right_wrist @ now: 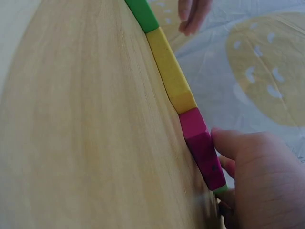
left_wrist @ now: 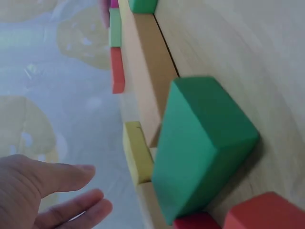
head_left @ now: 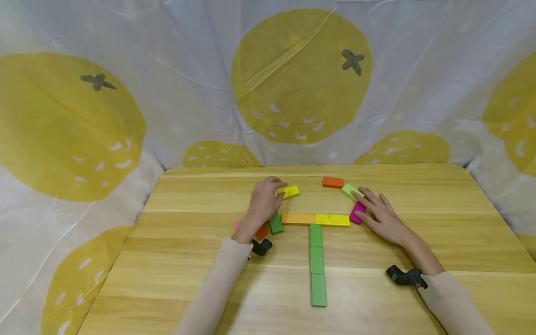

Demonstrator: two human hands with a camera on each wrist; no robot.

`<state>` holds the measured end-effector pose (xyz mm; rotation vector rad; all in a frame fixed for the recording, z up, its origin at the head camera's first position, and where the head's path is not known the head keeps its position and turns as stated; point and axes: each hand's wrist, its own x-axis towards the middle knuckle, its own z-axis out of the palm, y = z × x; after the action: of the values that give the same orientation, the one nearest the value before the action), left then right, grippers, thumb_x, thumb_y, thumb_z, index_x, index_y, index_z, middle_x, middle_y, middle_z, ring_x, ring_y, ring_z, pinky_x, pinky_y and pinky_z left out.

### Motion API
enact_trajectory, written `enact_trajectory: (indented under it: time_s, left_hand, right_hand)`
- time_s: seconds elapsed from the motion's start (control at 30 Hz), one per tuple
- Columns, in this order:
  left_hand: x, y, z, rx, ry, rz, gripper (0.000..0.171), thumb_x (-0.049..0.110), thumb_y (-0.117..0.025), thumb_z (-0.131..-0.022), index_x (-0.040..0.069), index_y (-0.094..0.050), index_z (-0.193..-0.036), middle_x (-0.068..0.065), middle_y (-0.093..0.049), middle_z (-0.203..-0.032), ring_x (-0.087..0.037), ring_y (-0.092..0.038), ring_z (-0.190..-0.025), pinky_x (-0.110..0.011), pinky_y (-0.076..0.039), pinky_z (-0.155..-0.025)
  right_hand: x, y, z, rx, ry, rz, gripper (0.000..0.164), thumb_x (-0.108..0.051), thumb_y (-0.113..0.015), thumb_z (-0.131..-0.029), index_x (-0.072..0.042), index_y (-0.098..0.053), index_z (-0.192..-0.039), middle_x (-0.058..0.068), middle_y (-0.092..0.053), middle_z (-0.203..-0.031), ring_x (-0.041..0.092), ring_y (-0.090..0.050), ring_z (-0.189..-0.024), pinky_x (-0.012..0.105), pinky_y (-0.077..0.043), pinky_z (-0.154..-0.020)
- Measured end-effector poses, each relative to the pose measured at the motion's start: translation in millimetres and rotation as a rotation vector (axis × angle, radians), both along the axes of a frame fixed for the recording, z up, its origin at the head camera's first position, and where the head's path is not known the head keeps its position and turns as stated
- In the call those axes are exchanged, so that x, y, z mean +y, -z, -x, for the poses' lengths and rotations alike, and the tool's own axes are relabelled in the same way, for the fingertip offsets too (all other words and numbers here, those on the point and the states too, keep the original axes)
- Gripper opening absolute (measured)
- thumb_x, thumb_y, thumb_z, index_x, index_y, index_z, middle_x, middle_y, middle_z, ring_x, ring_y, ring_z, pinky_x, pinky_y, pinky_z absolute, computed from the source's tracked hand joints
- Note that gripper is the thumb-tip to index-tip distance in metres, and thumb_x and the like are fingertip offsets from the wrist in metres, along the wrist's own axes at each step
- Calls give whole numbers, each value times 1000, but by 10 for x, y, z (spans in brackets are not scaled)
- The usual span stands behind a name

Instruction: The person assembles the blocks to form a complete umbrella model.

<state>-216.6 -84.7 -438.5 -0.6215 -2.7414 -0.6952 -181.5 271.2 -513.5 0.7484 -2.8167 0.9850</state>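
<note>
My left hand [head_left: 264, 197] hovers beside a yellow block [head_left: 291, 191], thumb and fingers parted, as the left wrist view also shows. Under its wrist lie a dark green block [head_left: 276, 224] and a red block [head_left: 261, 232], partly covered by the arm. On the other side, my right hand [head_left: 380, 215] reaches out with extended fingers over a light green block [head_left: 350, 190]. Its thumb touches the magenta block [right_wrist: 202, 148]. An orange block [head_left: 298, 218] and another yellow block [head_left: 332, 220] form a row, with a column of green blocks [head_left: 316, 260] running down from it.
A red-orange block [head_left: 332, 182] lies near the back edge of the wooden table [head_left: 167, 274]. A bit of pink block [head_left: 236, 225] shows left of the left wrist. Behind the table hangs a cloth [head_left: 201, 93] printed with large yellow fruit.
</note>
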Motion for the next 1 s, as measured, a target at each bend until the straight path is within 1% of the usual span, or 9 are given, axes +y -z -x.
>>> enact_trajectory:
  time_s: [0.07, 0.2, 0.3, 0.4, 0.5, 0.6, 0.73, 0.9, 1.0]
  left_hand:
    - [-37, 36, 69, -49, 2, -23, 24, 2, -78, -89, 3, -80, -114, -17, -74, -116, -35, -72, -107, -51, -56, -96]
    - [-78, 94, 168, -151, 54, -51, 27, 1, -79, -88, 4, -80, -115, -17, -73, -120, -36, -70, -109, -50, -55, -99]
    - [-99, 127, 232, -235, 92, -73, 32, 2, -80, -88, 4, -78, -120, -17, -71, -125, -36, -68, -116, -49, -53, -103]
    - [-127, 152, 288, -321, 115, -100, 39, 2, -80, -89, 6, -74, -127, -16, -68, -130, -35, -64, -123, -47, -51, -108]
    - [-156, 175, 334, -391, 120, -104, 43, 1, -78, -90, 8, -72, -132, -14, -66, -131, -33, -62, -122, -44, -53, -105]
    - [-171, 180, 368, -409, 122, -71, 40, 1, -77, -91, 9, -73, -130, -13, -67, -126, -30, -63, -116, -41, -54, -98]
    - [-144, 155, 403, -381, 129, -21, 32, 6, -77, -92, 10, -77, -124, -12, -69, -121, -28, -65, -109, -39, -55, -94]
    - [-28, 95, 461, -346, 155, 6, 29, 9, -78, -92, 8, -78, -121, -12, -70, -119, -27, -67, -106, -38, -55, -92]
    - [60, 72, 519, -320, 174, 18, 27, 9, -79, -91, 7, -79, -118, -11, -72, -117, -26, -68, -104, -38, -55, -90]
  right_hand:
    - [-9, 9, 4, -2, -2, 3, 60, -24, -55, -106, -13, -36, -162, 27, -26, -168, 53, -20, -154, 68, -1, -125]
    - [-17, 21, 13, -5, -3, 4, 59, -24, -55, -106, -13, -36, -162, 27, -26, -167, 54, -21, -154, 68, -1, -125]
    - [-19, 27, 23, -2, 0, 2, 59, -24, -55, -106, -12, -37, -162, 28, -27, -167, 54, -21, -154, 69, -2, -125]
    - [-22, 31, 32, -3, 0, 0, 59, -24, -54, -107, -12, -37, -162, 28, -27, -167, 53, -21, -154, 69, -3, -125]
    - [-25, 32, 33, -3, -1, 1, 59, -24, -54, -107, -12, -37, -161, 27, -27, -167, 52, -20, -155, 69, -3, -125]
    - [-25, 29, 28, -4, -1, 5, 58, -24, -54, -107, -12, -37, -161, 27, -27, -167, 52, -20, -155, 69, -2, -125]
    - [-16, 28, 16, -5, 1, 4, 58, -24, -54, -107, -12, -37, -161, 28, -27, -167, 52, -20, -155, 69, -2, -125]
    - [-3, 23, 12, -4, 4, 2, 59, -24, -55, -106, -12, -37, -162, 28, -27, -167, 53, -20, -154, 68, -2, -125]
    - [-4, 20, 23, -2, 3, 1, 59, -24, -55, -106, -12, -37, -161, 27, -27, -167, 53, -21, -154, 69, -3, -125]
